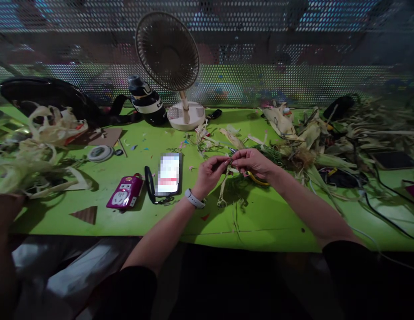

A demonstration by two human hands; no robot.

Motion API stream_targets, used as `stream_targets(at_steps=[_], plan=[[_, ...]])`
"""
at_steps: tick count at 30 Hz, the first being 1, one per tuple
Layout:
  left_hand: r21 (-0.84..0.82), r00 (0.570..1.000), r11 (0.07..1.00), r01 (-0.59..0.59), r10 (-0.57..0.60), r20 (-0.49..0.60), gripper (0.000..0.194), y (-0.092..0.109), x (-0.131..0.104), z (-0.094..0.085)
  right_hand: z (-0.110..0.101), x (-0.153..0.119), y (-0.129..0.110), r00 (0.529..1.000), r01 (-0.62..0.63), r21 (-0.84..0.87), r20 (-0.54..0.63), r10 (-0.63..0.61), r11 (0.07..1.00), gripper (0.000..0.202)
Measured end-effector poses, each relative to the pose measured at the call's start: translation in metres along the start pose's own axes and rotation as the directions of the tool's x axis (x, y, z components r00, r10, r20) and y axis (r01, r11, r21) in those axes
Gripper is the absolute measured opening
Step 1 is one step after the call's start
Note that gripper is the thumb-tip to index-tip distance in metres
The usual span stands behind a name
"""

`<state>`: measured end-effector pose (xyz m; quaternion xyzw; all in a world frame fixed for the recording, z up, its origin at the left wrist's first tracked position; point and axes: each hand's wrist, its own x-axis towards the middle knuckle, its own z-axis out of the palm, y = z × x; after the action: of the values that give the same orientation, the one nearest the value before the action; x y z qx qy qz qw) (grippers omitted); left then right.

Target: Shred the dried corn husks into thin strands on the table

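Near the middle of the green table (126,224), my left hand (209,174) pinches the upper part of a small bundle of thin plant strands (223,189). Touching the same spot from the right, my right hand (251,162) has its thumb and fingers pressed together on the strands. Pale, curled ends hang below my fingers over the table. Behind my right hand a yellow ring-shaped thing (258,179) shows in part. A heap of dried husks (313,133) lies farther right. My fingertips hide the point where the strands meet.
A lit phone (169,173) and a purple device (126,192) lie left of my hands. Behind them stand a fan (186,116) and a black bottle (150,106). More husks (53,124) and a tape roll (100,153) are at left. Cables (387,218) cross the right side. Another person's arm (5,213) is at far left.
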<state>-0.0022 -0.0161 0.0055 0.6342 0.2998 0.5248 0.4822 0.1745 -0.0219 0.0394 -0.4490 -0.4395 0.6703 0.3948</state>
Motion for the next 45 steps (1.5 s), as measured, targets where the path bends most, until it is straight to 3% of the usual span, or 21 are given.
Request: stream_targets(at_steps=[8,19,31,40,45], plan=[[0.011,0.998,0.999,-0.038,0.038,0.045,0.024,-0.001,0.000,0.000,-0.002,0.001,-0.001,0.999,-0.034,-0.008,-0.019,0.034,0.999,0.024],[0.036,0.999,0.999,-0.033,0.032,0.043,0.023,-0.001,0.000,-0.002,-0.005,0.002,0.001,0.995,-0.055,-0.026,0.083,0.057,0.998,0.029],[-0.052,0.997,0.996,0.070,-0.068,0.039,0.030,0.004,0.001,0.000,-0.012,0.006,0.007,0.988,-0.040,0.022,0.151,0.036,0.999,0.030],[0.063,0.996,0.997,-0.033,0.028,0.080,0.028,-0.003,0.001,-0.004,-0.014,0.007,0.007,0.985,-0.050,-0.042,0.163,0.057,0.998,0.035],[0.047,0.997,0.999,-0.002,-0.002,0.083,0.028,-0.006,0.000,-0.004,-0.015,0.006,0.007,0.986,-0.062,-0.077,0.148,0.072,0.995,0.032]])
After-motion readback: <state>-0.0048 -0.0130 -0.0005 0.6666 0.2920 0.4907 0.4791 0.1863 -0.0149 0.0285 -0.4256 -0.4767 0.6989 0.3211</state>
